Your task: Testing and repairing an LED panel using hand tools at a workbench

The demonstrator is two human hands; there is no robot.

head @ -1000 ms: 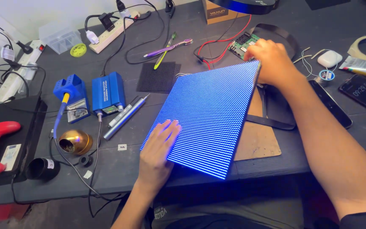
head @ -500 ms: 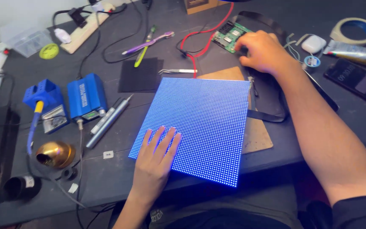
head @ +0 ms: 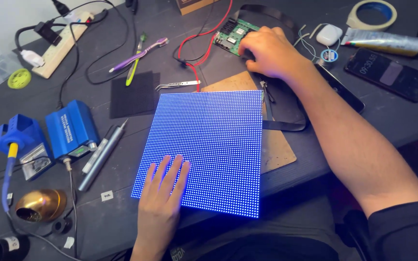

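— Where's the light panel (head: 206, 150) from where I'm looking?

— I see it lying flat on the dark surface (head: 112, 220), glowing blue, a square turned slightly so its near edge runs toward the front edge of the surface. A brown board (head: 279, 150) sits partly under its right side.

— And my hands?

— My left hand (head: 163, 193) is flat on the panel's near left corner, fingers (head: 170, 166) spread and straight, palm down, gripping nothing. My right hand (head: 267, 50) is well beyond the panel's far right corner, curled over the green circuit board (head: 231, 35); the fingers are bent onto it, but I cannot tell whether they pinch it or only press.

— So which hand is nearer the panel?

— The left, already touching it. The right is apart from it, up by the red wires (head: 204, 36).

— Anything close by?

— Tweezers (head: 177, 85) just off the panel's far left corner, a black mat (head: 134, 94) beside them, a blue box (head: 71, 128) and a grey pen-like tool (head: 100, 152) to the left, a phone (head: 388, 75) far right.
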